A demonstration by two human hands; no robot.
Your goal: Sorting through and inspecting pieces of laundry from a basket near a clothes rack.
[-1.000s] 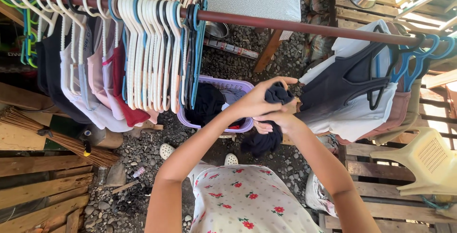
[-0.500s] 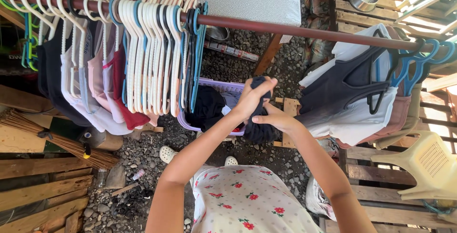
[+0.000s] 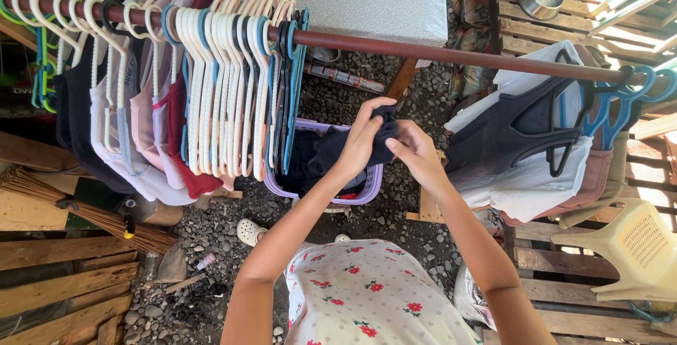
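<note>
Both hands are pinching a dark garment (image 3: 352, 149) above a purple basket (image 3: 372, 179): left hand (image 3: 363, 140) gripping its top edge, right hand (image 3: 416, 153) touching beside, below the rail (image 3: 437, 54).

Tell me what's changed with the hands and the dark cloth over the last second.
Both hands, the left hand and the right hand, kept hold of the dark cloth and shifted left, over the purple basket. The cloth hung below the hands in a bunch a second ago; now it spreads leftward from the left hand over the basket. The rail, hangers and hung clothes stayed put.
</note>
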